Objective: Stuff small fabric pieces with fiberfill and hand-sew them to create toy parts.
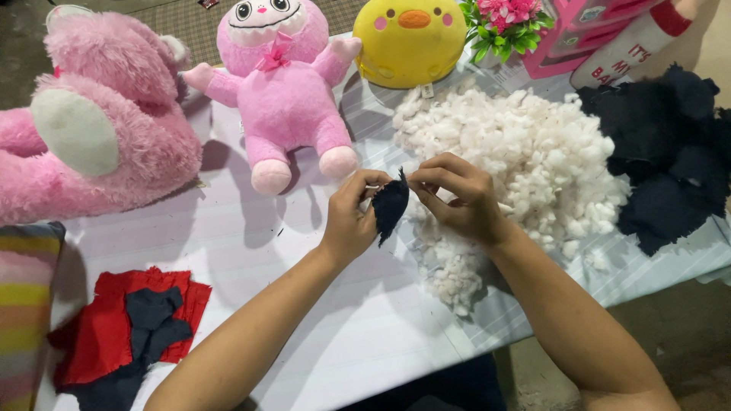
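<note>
The small dark navy fabric piece (390, 204) hangs between both hands near the frame's centre, its ragged top edge caught at 12 o'clock by the two grips. The left hand (352, 217) pinches it from 9 o'clock, thumb and fingers pressed together on the cloth; the right hand (457, 196) pinches its upper corner from 3 o'clock, fingers curled tight. The piece is leaf-shaped, frayed and limp, tapering to a point at 6 o'clock. Just behind it, at 2 o'clock, lies one heap of white fluffy stuffing (525, 164) on the pale striped surface (251, 251). Three plush toys sit toward 11 and 12 o'clock: two pink, one yellow. One dark fabric pile (670, 164) lies at 3 o'clock, one red cloth (106, 327) at 8 o'clock.
</note>
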